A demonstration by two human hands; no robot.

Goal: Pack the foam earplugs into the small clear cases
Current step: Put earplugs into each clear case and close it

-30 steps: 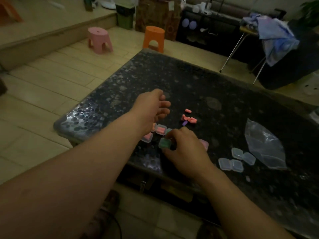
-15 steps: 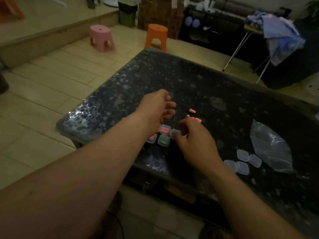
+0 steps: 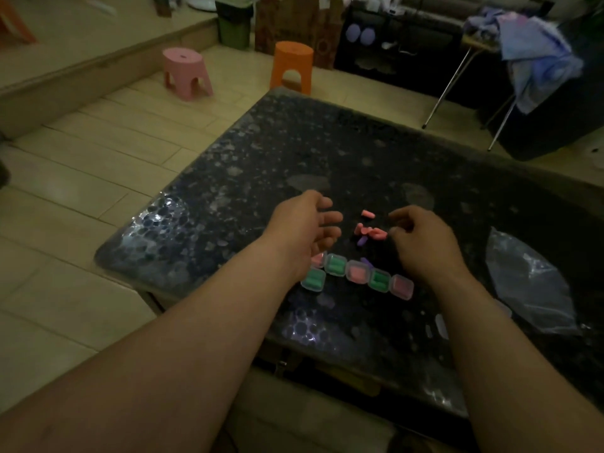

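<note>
Dark table [image 3: 327,152], plastic bag [image 3: 529,282] beside filled cases [image 3: 356,273].

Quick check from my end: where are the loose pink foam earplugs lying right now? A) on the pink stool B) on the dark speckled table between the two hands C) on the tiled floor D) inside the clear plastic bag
B: the loose pink foam earplugs lie on the dark speckled table, between the left hand and the right hand.

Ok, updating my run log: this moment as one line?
right hand at loose earplugs | left hand open, empty | filled cases in row
</note>
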